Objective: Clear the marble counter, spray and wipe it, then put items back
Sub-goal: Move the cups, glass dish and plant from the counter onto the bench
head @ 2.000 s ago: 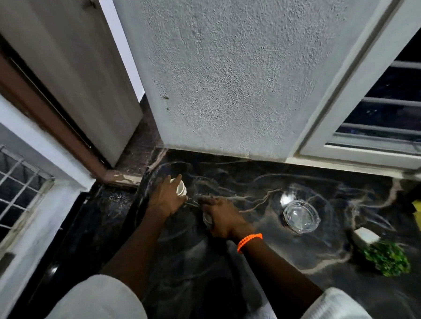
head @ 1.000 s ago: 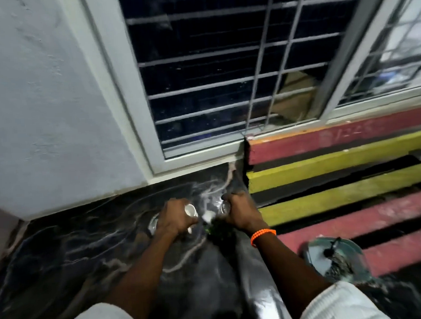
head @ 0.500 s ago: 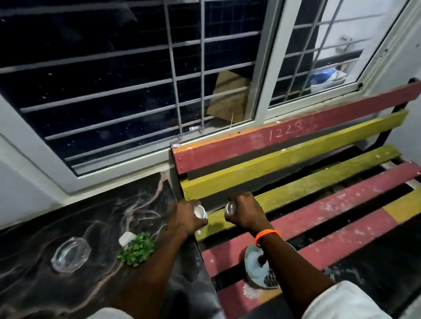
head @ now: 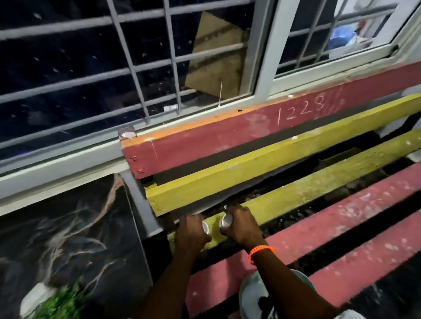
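The black marble counter (head: 69,240) with pale veins fills the lower left. My left hand (head: 190,233) is closed around a small white cup (head: 205,227). Beside it my right hand (head: 242,227), with an orange band on the wrist, grips a small shiny cup (head: 225,222). Both hands hover over the near yellow slat of the red and yellow bench (head: 304,193), just right of the counter's edge. A small green plant in a white pot (head: 49,314) stands on the counter at the bottom left, blurred.
A barred window (head: 126,66) with a white frame runs behind counter and bench. A round pale bowl (head: 251,301) with something dark in it sits on the bench's red slats under my right forearm. Dark gaps separate the slats.
My view and both hands swung right from the counter's left corner to the bench, each hand carrying its cup. The glass dish has left the view.
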